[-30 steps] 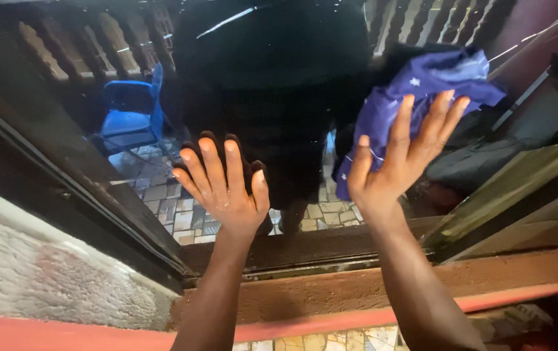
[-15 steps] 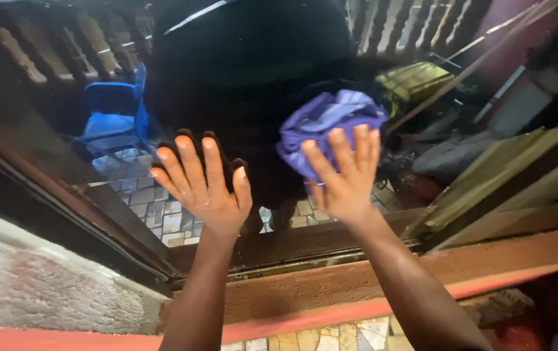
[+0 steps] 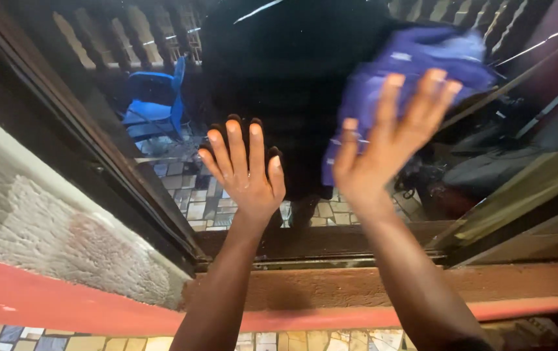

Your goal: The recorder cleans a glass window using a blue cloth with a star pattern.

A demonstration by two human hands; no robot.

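My left hand (image 3: 245, 174) lies flat on a dark window pane (image 3: 292, 71), fingers spread and holding nothing. My right hand (image 3: 383, 146) presses a crumpled purple cloth (image 3: 415, 62) against the same glass, up and to the right of the left hand; it is blurred by motion. The cloth sits between the palm and the pane. The glass mirrors my dark outline, my left fingertips and the room behind me.
A dark window frame (image 3: 84, 130) runs along the left, beside a rough white wall (image 3: 45, 227) with a red band (image 3: 64, 302). A brown sill (image 3: 331, 286) lies below the pane. A blue plastic chair (image 3: 155, 107) and a tiled floor (image 3: 191, 201) show as reflections.
My right hand has swept the purple cloth from the middle of the pane back up to the right. My left hand stays flat on the glass. The view has shifted slightly.
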